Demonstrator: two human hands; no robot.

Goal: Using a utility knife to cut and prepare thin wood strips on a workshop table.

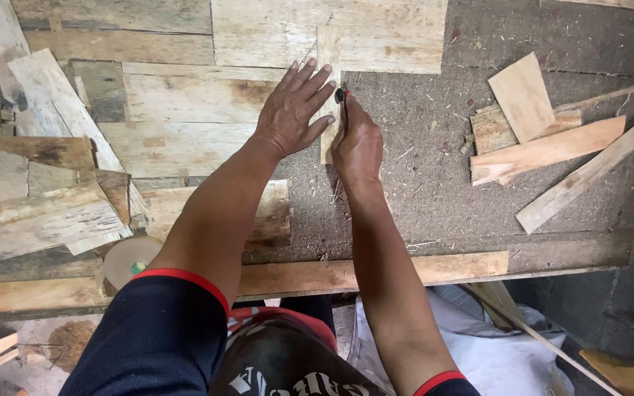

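A narrow wooden strip [328, 55] lies upright along the middle of the tabletop [434, 183], its lower part hidden under the hands. The left hand [293, 111] presses flat on the strip, fingers spread wide. Just right of the strip, the right hand [356, 143] is closed around a small dark marker [341, 94], its tip touching the strip's edge. Left of the strip lie pale boards [185, 110] and stacked planks [38, 213]. Well right of the strip sits a heap of wood offcuts [544, 132] on the sawdust-covered surface.
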